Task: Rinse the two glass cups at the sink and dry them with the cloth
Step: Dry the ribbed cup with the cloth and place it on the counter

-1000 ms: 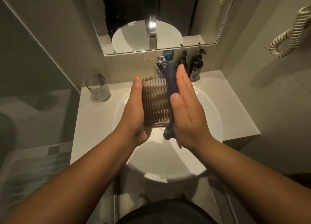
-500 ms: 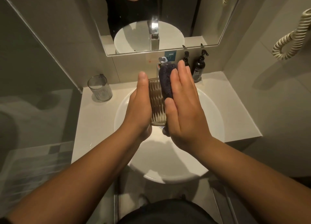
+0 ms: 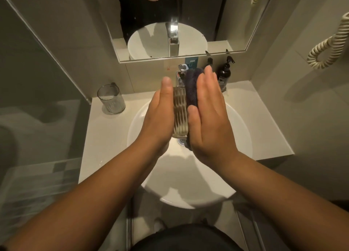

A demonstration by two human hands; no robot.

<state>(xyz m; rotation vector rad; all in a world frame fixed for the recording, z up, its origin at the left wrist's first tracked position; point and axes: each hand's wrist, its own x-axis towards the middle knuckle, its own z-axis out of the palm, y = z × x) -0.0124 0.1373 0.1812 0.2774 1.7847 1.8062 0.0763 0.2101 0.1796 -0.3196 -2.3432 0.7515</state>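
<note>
Forearms reach out from me over the white basin, and between my palms sits a ribbed glass cup, held above the drain. My left hand lies flat against the cup's left side, fingers straight and together, thumb uppermost. My right hand presses a dark cloth against the cup's right side, fingers likewise straight and close together; the cloth is sandwiched between that palm and the glass, a fold of it bulging out past my fingertips and a small tail showing below the heel of the hand. Both hands are thus clamped flat on the cup from opposite sides, the right one through the cloth. Only a narrow strip of the ribbed wall shows between them, and I cannot tell which end of the cup faces me.

Well to the left of my left hand, on the pale counter, the second glass cup stands upright near the back wall, apart from the basin's rim. Just beyond my right fingertips is the chrome tap, partly hidden by the cloth. To the right of those fingertips a dark pump bottle stands against the wall. Farther off, above my hands, hangs the mirror.
</note>
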